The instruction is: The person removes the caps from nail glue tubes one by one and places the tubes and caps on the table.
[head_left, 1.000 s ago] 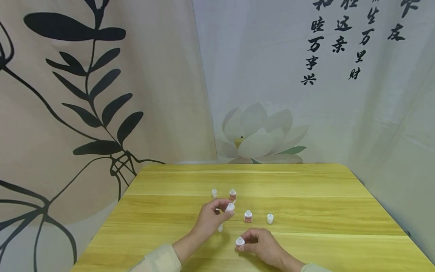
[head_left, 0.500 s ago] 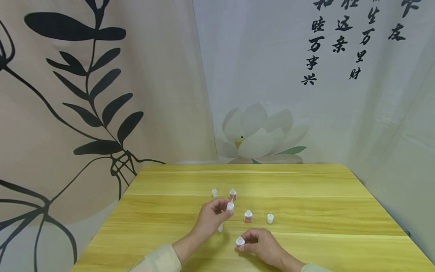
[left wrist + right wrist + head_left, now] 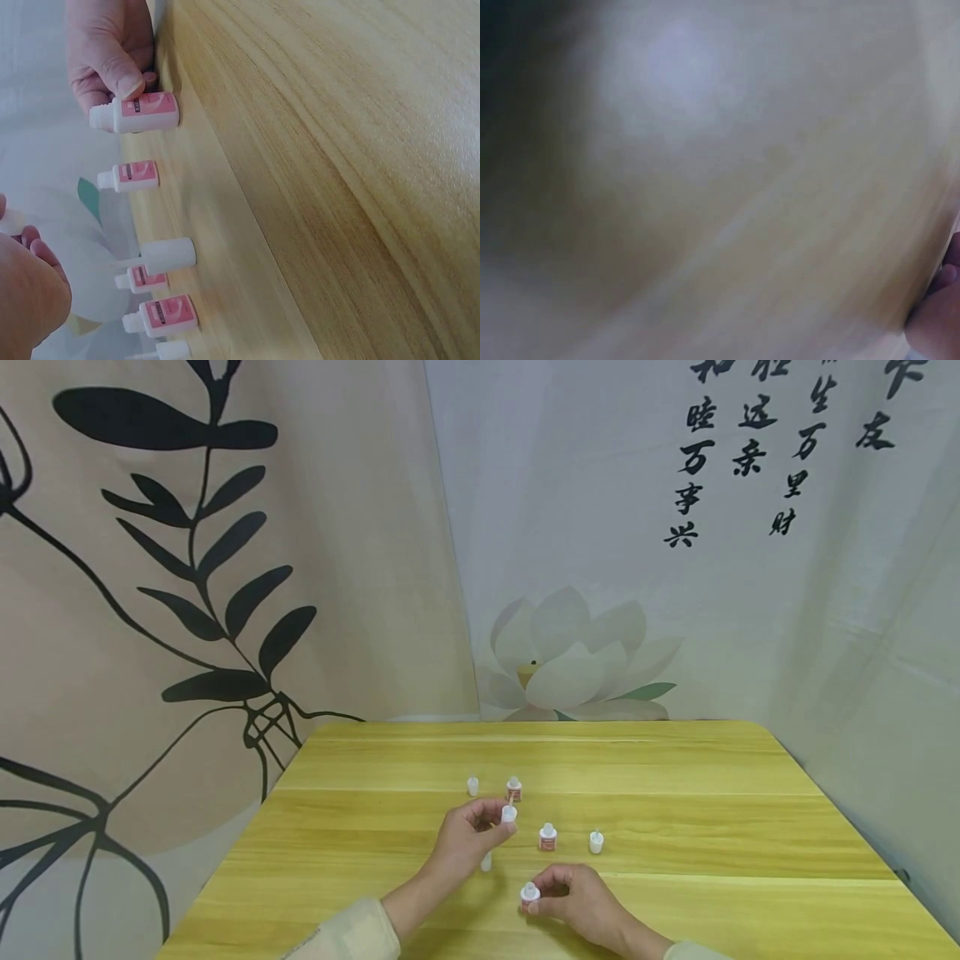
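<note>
My left hand (image 3: pixel 468 842) pinches a white brush cap (image 3: pixel 509 814) between thumb and fingers, its thin applicator pointing up. My right hand (image 3: pixel 581 902) grips a small white bottle (image 3: pixel 150 112) with a pink label by its side; the bottle's neck is uncapped and it stands upright at the table's front. Beyond it is another uncapped bottle (image 3: pixel 547 837), and a further bottle (image 3: pixel 513 789) stands behind the left hand's fingertips. The left wrist view shows one more pink-labelled bottle (image 3: pixel 171 313), hidden by the left hand in the head view. The right wrist view is blurred.
Loose white caps stand on the wooden table (image 3: pixel 675 777), applicators up: one cap (image 3: pixel 596 842) at right, one cap (image 3: pixel 472 786) at the back and one cap (image 3: pixel 486 862) beside the left wrist. A printed curtain (image 3: pixel 360 568) hangs behind the table.
The cap in my left hand has turned slightly, its applicator going from leaning right to nearly upright. The right hand and its bottle have stayed in place.
</note>
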`<state>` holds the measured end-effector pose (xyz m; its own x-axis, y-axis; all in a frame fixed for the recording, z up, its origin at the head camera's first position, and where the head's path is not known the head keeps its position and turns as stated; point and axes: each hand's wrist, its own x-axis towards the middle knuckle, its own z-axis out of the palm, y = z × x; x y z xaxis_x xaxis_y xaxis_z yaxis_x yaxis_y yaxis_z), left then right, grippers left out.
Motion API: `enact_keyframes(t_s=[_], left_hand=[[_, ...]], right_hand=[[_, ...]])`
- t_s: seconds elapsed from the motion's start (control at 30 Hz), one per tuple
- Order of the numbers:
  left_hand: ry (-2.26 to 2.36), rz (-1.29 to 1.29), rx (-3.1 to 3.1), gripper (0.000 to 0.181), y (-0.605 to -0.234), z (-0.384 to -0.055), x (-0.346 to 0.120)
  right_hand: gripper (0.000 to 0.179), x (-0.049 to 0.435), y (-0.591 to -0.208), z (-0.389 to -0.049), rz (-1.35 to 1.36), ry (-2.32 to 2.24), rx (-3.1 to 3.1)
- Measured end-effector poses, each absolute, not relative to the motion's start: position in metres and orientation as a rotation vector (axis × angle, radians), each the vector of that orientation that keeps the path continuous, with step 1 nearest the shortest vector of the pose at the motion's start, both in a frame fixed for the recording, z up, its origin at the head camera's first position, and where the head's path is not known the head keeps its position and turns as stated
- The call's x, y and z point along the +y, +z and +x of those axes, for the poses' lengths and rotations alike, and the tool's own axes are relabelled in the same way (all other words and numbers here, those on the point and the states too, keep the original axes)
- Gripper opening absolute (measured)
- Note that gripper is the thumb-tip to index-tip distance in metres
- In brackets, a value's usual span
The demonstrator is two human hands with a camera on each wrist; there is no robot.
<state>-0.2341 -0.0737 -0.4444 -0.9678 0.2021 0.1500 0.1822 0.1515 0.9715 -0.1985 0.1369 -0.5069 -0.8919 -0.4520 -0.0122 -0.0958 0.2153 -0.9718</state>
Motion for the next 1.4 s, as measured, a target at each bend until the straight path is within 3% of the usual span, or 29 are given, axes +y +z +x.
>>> enact_keyframes(t_s=[0.77,1.4], left_hand=[[1.939,0.442,2.496,0.020,-0.444,-0.236,-0.076],[2.055,0.353,2.448,0.034,-0.425,-0.245,-0.091]], right_hand=[[0.016,0.137,-0.507,-0.199,-0.508,-1.722,2.195],[0.016,0.136,-0.507,-0.199,-0.501,-1.723,2.202]])
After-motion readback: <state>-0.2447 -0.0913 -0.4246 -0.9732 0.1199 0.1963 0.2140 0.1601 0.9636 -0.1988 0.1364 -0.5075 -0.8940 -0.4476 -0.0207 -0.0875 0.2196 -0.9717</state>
